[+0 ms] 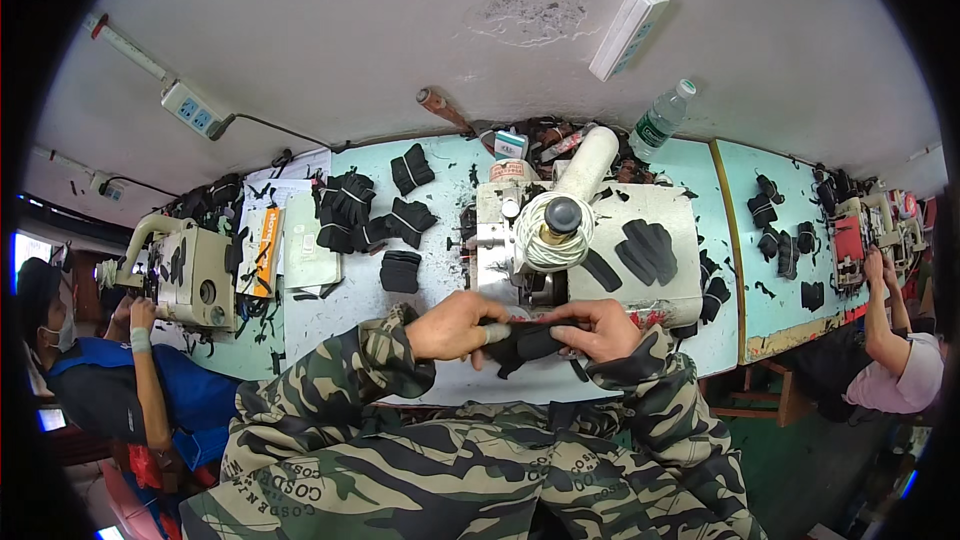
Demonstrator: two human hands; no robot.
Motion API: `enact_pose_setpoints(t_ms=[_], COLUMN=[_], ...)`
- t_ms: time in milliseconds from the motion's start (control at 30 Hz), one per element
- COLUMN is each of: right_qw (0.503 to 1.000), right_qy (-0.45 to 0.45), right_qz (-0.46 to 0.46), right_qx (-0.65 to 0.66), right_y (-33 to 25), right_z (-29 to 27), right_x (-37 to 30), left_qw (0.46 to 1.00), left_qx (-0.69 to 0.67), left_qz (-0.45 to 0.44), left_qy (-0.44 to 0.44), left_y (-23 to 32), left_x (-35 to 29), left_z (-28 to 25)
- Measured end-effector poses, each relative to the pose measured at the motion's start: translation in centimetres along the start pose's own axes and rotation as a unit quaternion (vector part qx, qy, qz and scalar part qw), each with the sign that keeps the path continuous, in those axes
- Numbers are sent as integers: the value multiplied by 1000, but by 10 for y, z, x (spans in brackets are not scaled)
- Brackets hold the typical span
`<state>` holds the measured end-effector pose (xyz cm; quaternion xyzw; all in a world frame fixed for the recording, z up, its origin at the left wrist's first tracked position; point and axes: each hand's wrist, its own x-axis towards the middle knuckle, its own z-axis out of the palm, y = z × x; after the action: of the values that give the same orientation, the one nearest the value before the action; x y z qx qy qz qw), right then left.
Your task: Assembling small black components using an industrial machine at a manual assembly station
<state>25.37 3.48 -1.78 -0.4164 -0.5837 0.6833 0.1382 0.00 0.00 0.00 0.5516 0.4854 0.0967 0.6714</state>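
My left hand point(450, 328) and my right hand point(603, 330) are both closed on a piece of black fabric point(530, 343), held between them at the table's front edge. A pale wrap covers one finger of my left hand. Just beyond the hands stands a cream sewing machine point(490, 240), topped by a coil of cream cord point(556, 230) around a dark knob. On the machine's flat right side lie a few loose black fabric pieces point(647, 252). The fabric's lower layers are partly hidden by my fingers.
Left of the machine, several bundles of black fabric point(345, 202) lie on the pale table point(440, 275). A plastic bottle point(662, 120) stands behind on the right. Co-workers sit at machines on both sides, one in a blue garment point(200, 395), the other in a pink top point(912, 375).
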Motion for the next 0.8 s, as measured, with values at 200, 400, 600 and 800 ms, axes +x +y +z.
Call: enact_pose_setpoints(t_ms=[200, 400, 600, 800], right_qw=[998, 995, 993, 956], right_qy=[26, 27, 48, 114], right_qz=[-26, -20, -34, -173], right_qx=[-44, -98, -104, -208], right_y=[5, -7, -8, -7], right_z=[-14, -11, -19, -20], right_x=[-16, 2, 6, 20], left_qw=[973, 992, 990, 986], left_qx=[-115, -23, -37, -130], left_qz=[-63, -86, -117, -98], left_qy=[-192, 88, 63, -20], left_y=[-50, 4, 6, 18], left_x=[-16, 7, 14, 31], left_z=[5, -20, -31, -32])
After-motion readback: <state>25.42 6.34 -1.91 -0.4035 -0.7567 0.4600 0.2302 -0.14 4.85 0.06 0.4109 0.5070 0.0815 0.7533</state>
